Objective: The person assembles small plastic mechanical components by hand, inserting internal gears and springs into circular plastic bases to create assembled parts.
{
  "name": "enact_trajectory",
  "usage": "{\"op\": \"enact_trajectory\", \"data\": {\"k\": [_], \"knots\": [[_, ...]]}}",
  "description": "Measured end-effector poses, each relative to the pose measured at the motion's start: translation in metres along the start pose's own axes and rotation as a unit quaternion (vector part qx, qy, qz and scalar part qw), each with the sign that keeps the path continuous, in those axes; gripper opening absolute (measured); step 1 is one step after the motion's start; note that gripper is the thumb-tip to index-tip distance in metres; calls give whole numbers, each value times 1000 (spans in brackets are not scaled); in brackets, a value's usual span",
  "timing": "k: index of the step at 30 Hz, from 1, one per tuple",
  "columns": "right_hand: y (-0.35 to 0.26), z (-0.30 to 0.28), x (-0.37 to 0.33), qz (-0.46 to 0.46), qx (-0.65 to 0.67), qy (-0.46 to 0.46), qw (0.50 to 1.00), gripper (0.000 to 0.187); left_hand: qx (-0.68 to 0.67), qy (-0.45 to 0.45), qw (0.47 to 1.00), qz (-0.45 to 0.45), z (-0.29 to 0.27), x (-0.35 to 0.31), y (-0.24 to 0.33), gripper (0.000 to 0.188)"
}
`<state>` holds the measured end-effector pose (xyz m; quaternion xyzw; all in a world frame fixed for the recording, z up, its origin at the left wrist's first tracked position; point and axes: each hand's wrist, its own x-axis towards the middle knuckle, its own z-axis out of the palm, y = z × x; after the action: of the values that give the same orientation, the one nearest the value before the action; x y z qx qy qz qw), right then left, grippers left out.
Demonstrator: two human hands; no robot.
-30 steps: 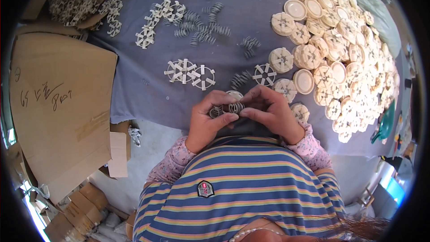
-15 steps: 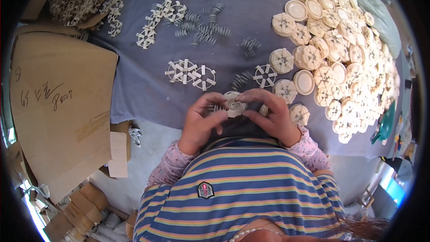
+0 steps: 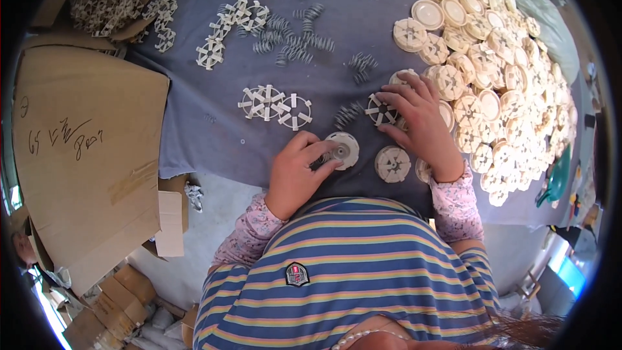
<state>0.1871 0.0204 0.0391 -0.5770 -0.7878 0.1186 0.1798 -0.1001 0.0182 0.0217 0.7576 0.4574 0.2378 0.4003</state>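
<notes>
My left hand (image 3: 299, 166) pinches the left side of a round white plastic cap (image 3: 345, 150) with a hollow centre, low over the near edge of the cloth. Part of a wire spring shows beneath those fingers. My right hand (image 3: 420, 118) is stretched to the right, its thumb and fingers apart around the right side of a white spoked ring (image 3: 381, 111) lying on the cloth. A loose spring (image 3: 348, 115) lies between the ring and the cap. Just right of the cap rests an assembled round piece (image 3: 392, 164) with spokes showing.
A large heap of assembled cream discs (image 3: 505, 91) covers the right side of the blue-grey cloth (image 3: 214, 123). Spoked rings (image 3: 265, 103) lie left of centre, loose springs (image 3: 291, 39) farther back. A cardboard box (image 3: 91, 155) stands at the left.
My right hand has left the cap and moved right and away, to the spoked ring. The assembled piece near the cap is uncovered. My left hand keeps the cap, now tilted more upward.
</notes>
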Motion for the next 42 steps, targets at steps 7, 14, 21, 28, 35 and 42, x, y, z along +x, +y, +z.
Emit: {"op": "enact_trajectory", "data": {"k": [7, 14, 21, 28, 35, 42], "knots": [[5, -3, 4, -13, 0, -32, 999, 65, -57, 24, 998, 33, -4, -3, -8, 31], [-16, -21, 1, 27, 225, 15, 974, 67, -289, -46, 922, -256, -8, -11, -15, 15], [-22, -11, -10, 53, 302, -31, 951, 65, -42, 23, 999, -20, 8, -4, -2, 29], [-23, -11, -13, 43, 308, -51, 949, 66, -74, 33, 997, -7, 13, -2, -5, 34], [-29, -6, -16, 31, 219, -101, 970, 57, 7, 6, 1000, 14, 12, -3, -7, 38], [-58, 17, -10, 22, 279, -134, 951, 59, 18, 42, 999, 9, -15, -2, -16, 37]]}}
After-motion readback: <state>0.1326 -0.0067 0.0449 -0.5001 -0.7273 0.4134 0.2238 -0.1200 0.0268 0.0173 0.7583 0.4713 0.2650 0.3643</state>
